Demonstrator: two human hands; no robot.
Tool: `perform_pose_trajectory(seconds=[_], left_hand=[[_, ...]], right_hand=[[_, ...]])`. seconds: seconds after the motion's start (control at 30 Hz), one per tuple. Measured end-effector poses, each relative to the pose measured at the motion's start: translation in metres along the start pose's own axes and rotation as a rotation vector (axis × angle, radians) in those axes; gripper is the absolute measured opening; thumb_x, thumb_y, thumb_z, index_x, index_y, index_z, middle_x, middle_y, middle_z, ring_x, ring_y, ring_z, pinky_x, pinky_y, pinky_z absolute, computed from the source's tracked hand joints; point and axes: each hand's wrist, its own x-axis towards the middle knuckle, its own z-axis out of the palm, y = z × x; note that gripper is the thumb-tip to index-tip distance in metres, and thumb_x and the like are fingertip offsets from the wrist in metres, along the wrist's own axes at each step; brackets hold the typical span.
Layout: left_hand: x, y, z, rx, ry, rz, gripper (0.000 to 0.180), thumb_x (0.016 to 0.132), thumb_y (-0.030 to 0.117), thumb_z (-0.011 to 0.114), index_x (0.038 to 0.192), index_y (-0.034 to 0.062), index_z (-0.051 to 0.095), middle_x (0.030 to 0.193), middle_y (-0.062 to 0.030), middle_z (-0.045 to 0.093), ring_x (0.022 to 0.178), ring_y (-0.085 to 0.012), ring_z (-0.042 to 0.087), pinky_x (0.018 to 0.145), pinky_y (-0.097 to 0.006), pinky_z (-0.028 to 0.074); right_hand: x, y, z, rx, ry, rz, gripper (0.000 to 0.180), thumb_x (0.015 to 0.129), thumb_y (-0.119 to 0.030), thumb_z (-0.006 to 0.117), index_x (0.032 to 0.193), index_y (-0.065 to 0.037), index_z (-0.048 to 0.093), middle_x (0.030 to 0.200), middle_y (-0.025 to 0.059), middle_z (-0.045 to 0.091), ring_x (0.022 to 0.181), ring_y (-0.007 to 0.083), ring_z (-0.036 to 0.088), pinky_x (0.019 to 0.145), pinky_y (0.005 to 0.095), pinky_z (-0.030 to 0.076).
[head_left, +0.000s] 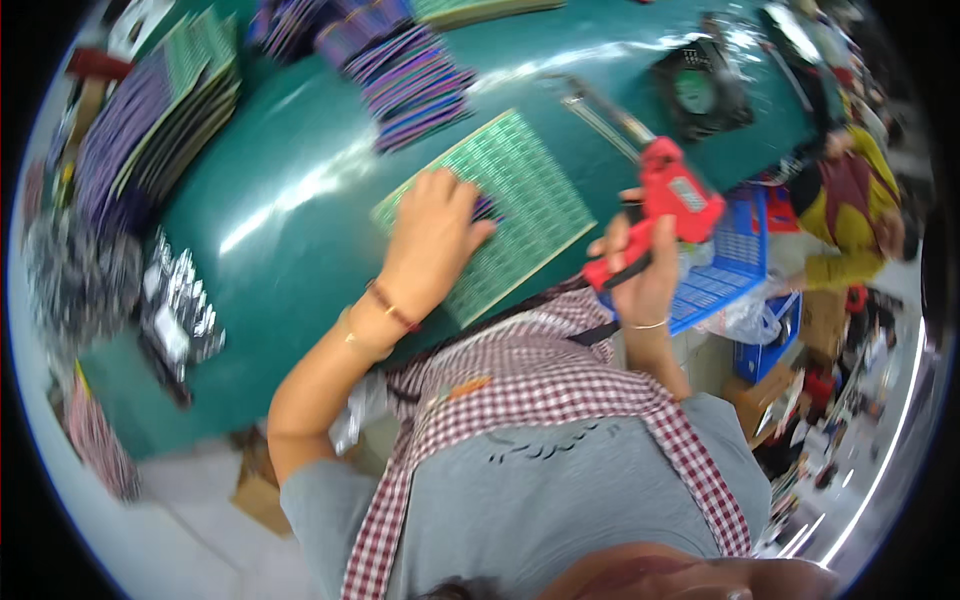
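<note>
The left hand point(432, 240) pressed flat, fingers spread, on the green circuit panel point(520, 200) at frame centre. The right hand point(640, 270) was clamped around a red glue gun point(665, 205), raised clear of the panel; no gluing showed yet.

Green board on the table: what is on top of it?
The left hand lies flat on the green board, with a small dark purple piece showing at the fingertips. Whatever lies under the palm is hidden.
</note>
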Motion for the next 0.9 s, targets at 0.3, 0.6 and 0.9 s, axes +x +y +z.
perform_pose_trajectory(seconds=[0.3, 0.6, 0.9], left_hand=[[-0.020, 0.011, 0.025, 0.180, 0.060, -0.022, 0.019, 0.077, 0.010, 0.065, 0.093, 0.0032, 0.058, 0.094, -0.0110, 0.052, 0.092, -0.0273, 0.051, 0.078, -0.038, 0.044], [-0.027, 0.016, 0.032, 0.291, 0.110, 0.001, 0.011, 0.080, 0.009, 0.056, 0.091, 0.0054, 0.056, 0.089, -0.0092, 0.050, 0.087, -0.0250, 0.050, 0.076, -0.036, 0.043], [-0.017, 0.001, 0.037, 0.163, 0.116, 0.137, 0.016, 0.081, 0.009, 0.056, 0.096, 0.0035, 0.056, 0.094, -0.0108, 0.052, 0.092, -0.0274, 0.052, 0.080, -0.037, 0.043]], right_hand=[[0.002, -0.003, -0.004, -0.040, -0.064, -0.051, 0.046, 0.104, -0.039, 0.040, 0.126, 0.001, 0.046, 0.075, 0.0062, 0.053, 0.056, 0.0101, 0.048, 0.071, 0.0319, 0.050], [-0.003, 0.003, -0.010, -0.040, -0.003, -0.073, 0.047, 0.103, -0.040, 0.039, 0.124, 0.001, 0.046, 0.073, 0.0065, 0.054, 0.052, 0.0099, 0.048, 0.066, 0.0323, 0.053], [0.016, 0.029, -0.026, 0.204, -0.141, -0.004, 0.045, 0.102, -0.040, 0.044, 0.124, 0.000, 0.045, 0.077, 0.0083, 0.055, 0.061, 0.0141, 0.052, 0.114, 0.0589, 0.025]])
